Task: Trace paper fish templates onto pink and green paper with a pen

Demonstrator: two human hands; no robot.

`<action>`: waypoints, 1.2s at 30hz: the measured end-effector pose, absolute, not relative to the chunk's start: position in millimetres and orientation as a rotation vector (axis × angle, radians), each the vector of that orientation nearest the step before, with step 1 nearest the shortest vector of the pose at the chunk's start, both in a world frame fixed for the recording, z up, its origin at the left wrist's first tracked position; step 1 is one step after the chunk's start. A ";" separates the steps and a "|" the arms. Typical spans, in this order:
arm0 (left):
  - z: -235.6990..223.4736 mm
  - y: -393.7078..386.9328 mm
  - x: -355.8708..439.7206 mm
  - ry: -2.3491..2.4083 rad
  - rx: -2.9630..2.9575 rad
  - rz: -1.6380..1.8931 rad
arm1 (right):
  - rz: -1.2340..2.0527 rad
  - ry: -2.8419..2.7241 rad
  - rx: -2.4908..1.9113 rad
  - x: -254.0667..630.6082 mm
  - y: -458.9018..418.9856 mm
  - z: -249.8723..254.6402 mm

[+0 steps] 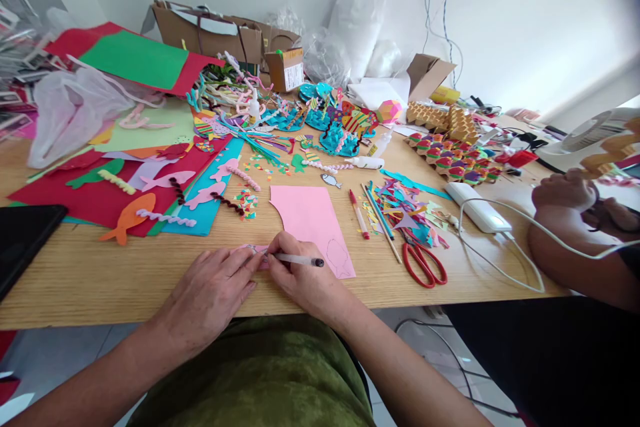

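My right hand (305, 283) is closed around a pen (300, 259) with a dark cap end, its tip down at a small piece of pink paper (257, 249) near the table's front edge. Stretched flat beside it, my left hand (207, 290) rests its fingers on that same piece, which they partly cover. Some dark lines show on it. Just beyond my right hand lies a larger pink sheet (303, 210) with one curved cut edge and a fish outline (337, 255) drawn in a corner. A small white paper fish (331, 180) lies above the sheet.
Red-handled scissors (425, 265), a red marker (359, 213) and paper scraps (407, 207) lie to the right. Paper fish, an orange one (131, 217) among them, lie left. Another person's hand (565, 190) and a white power bank (477, 207) with a cable are at far right.
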State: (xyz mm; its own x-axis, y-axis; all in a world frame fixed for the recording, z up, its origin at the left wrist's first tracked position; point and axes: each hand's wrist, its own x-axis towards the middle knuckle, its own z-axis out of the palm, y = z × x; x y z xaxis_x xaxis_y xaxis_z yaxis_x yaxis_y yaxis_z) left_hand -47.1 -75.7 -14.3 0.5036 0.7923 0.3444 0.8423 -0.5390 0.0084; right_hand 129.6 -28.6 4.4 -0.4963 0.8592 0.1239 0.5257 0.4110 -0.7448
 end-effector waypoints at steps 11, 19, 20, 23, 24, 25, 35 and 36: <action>-10.7 -76.0 -47.9 -1.330 -2.571 -0.498 | 0.949 -1.975 -1.141 132.4 -23.5 1.6; -11.6 -75.5 -48.4 -1.325 -2.557 -0.523 | 0.912 -2.032 -1.144 130.1 -25.5 -2.0; -11.5 -75.6 -48.3 -1.319 -2.553 -0.534 | 0.909 -2.042 -1.144 130.0 -25.9 -2.3; -11.3 -75.7 -48.2 -1.316 -2.548 -0.545 | 0.889 -2.071 -1.137 129.6 -27.4 -2.6; -11.3 -75.6 -48.2 -1.320 -2.550 -0.538 | 0.879 -2.079 -1.141 129.3 -28.3 -2.3; -11.4 -75.6 -48.1 -1.323 -2.550 -0.533 | 0.870 -2.088 -1.149 128.8 -29.4 -1.8; -15.4 -75.6 -48.5 -1.341 -2.561 -0.581 | 0.895 -2.126 -1.130 127.2 -34.0 1.2; -15.3 -75.7 -48.8 -1.334 -2.566 -0.585 | 0.893 -2.128 -1.133 127.2 -33.1 0.4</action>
State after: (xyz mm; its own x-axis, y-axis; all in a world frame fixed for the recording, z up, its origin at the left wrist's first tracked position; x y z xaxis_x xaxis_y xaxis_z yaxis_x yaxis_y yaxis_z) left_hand -48.8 -75.7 -15.3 0.5169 0.7417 0.4274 0.8170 -0.5765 0.0124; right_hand 127.2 -33.1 0.4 -0.4837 0.8594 0.1656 0.4837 0.4202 -0.7677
